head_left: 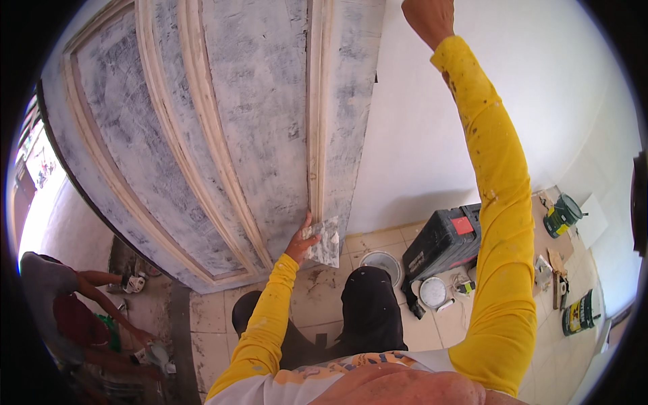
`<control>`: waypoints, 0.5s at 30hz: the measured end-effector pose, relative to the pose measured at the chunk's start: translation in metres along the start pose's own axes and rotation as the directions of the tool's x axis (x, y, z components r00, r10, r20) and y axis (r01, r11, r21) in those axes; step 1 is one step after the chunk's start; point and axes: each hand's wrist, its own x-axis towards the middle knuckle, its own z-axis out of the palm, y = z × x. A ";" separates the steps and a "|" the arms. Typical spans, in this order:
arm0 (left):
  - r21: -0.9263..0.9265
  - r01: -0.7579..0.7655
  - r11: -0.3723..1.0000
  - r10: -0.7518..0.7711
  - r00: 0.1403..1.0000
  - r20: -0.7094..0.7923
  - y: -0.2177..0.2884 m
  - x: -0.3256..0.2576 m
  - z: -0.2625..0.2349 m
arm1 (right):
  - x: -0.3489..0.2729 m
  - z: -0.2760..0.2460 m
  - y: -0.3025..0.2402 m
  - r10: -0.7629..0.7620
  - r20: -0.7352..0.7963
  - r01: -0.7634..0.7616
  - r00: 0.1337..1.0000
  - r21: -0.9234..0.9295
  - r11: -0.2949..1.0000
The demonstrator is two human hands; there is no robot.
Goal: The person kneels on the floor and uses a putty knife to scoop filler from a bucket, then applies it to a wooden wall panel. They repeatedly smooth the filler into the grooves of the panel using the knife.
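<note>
- Left hand [299,241], in a yellow sleeve, closed round the handle of a broad flat metal putty knife smeared with white filler [327,240], held low against the door.
- Putty knife blade set flat on the grey-white, filler-coated panelled wooden door [223,135], long axis running up and slightly left from the hand, working edge pointing toward the pale raised vertical moulding strip [315,108] just above it.
- Further left, at the picture's lower left edge, another person crouched on the floor, hands [145,341] busy with small things too blurred to tell.
- Right hand [427,19] raised high near the top edge beside the white wall; fingers cut off by the frame, so open or closed cannot be told.
- Below the right arm, on the tiled floor: a black and red plastic tool case [442,243], a round white lid [433,292], and paint tins [580,312] well to the right.
</note>
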 end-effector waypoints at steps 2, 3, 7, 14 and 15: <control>0.003 0.005 1.000 -0.005 1.000 -0.008 0.002 -0.001 0.002 | 0.011 0.004 -0.003 -0.036 -0.009 0.035 0.999 -0.109 0.993; 0.009 0.001 1.000 -0.001 1.000 -0.017 0.003 -0.002 0.002 | 0.012 0.006 -0.006 -0.046 0.020 0.048 0.999 -0.119 0.992; -0.027 0.028 0.999 -0.028 1.000 -0.002 0.002 -0.001 0.000 | -0.004 0.000 -0.013 -0.108 0.116 0.120 0.987 -0.105 0.987; -0.018 0.022 1.000 -0.022 1.000 0.018 -0.008 0.006 -0.010 | 0.009 0.001 -0.005 -0.073 0.029 0.076 0.997 -0.112 0.991; -0.018 0.009 1.000 -0.008 1.000 0.019 -0.009 0.006 -0.011 | 0.010 0.006 -0.008 -0.072 0.043 0.076 0.996 -0.110 0.991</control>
